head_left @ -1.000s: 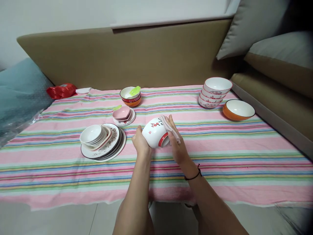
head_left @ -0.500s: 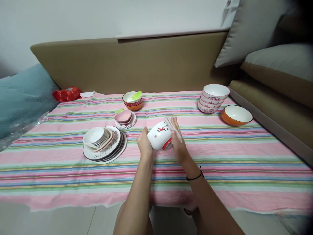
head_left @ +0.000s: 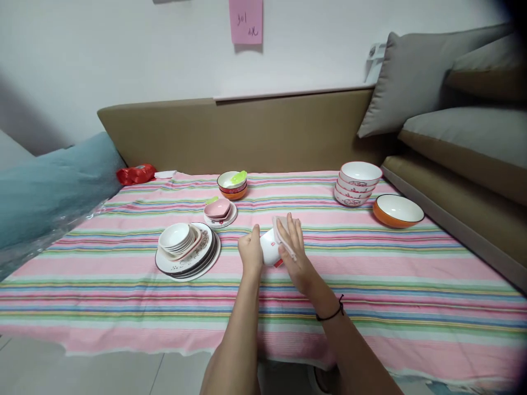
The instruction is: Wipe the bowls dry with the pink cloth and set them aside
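My left hand [head_left: 250, 253] grips a white bowl with red markings [head_left: 269, 251], held tilted just above the striped cloth [head_left: 370, 263]. My right hand [head_left: 293, 251] lies over the bowl's right side, its fingers pressing a small pale pink cloth [head_left: 281, 233] against it. Both hands hover over the middle of the table, a little right of a stack of plates and small white dishes [head_left: 187, 249]. The bowl's inside is hidden.
Behind the plates stand a pink heart-shaped dish on saucers [head_left: 219, 211] and stacked small bowls with a green spoon [head_left: 233, 184]. At the right are stacked white bowls [head_left: 357, 184] and an orange bowl [head_left: 397, 210]. A red packet [head_left: 135, 174] lies far left; sofa cushions [head_left: 453, 142] border the right.
The view has tilted up, showing more wall and a pink note. My hands have turned the bowl, so less of its red pattern shows, and my right hand covers more of it.
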`<state>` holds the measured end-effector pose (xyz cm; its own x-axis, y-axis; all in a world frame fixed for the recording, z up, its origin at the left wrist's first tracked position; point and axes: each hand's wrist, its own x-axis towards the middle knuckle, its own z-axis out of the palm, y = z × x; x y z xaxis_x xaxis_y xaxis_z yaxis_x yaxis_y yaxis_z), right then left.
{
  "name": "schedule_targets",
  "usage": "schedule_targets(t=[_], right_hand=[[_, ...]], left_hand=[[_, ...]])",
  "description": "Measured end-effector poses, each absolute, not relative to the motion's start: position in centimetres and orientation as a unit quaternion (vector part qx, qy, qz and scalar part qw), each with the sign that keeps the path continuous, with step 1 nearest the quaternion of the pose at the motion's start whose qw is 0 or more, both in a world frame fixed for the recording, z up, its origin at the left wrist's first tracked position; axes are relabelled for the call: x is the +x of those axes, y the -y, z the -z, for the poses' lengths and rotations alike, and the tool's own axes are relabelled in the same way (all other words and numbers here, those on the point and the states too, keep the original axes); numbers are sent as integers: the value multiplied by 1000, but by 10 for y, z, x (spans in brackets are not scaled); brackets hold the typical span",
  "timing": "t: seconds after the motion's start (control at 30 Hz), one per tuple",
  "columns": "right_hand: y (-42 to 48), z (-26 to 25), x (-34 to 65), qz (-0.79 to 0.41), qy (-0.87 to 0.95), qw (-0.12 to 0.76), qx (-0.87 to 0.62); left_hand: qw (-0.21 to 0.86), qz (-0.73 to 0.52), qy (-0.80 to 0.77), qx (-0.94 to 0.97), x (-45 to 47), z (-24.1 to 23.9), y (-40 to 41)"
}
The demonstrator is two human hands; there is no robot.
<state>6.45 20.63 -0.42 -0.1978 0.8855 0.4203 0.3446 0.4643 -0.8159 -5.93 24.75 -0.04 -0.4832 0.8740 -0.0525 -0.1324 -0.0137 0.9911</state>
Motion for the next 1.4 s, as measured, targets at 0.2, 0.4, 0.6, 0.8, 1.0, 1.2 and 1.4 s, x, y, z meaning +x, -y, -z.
schedule_targets(t=[0.2, 0.4, 0.6, 0.8, 1.0, 1.2, 1.4], right_hand=[[-212, 5, 70, -275, 694, 508, -430], [-212, 9, 71, -295, 667, 522, -443], [-201, -5, 63, -189, 747, 474, -426], [-211, 0, 66, -241, 648, 575, -439], [-197, -10, 59, -76, 787, 445, -421], [-203, -8, 71, -101, 758, 489, -420], [-208, -5, 76, -179, 730, 518, -408]], left_hand=[[463, -668, -529, 245, -48, -1, -245], [441, -668, -546, 249, -51, -8, -240], [430, -657, -557, 270, -49, -6, -239], [482, -670, -527, 203, -43, -12, -240], [450, -647, -578, 210, -44, -18, -236], [459, -640, -582, 202, -42, -19, -235], [457, -633, -586, 215, -43, -13, -238]])
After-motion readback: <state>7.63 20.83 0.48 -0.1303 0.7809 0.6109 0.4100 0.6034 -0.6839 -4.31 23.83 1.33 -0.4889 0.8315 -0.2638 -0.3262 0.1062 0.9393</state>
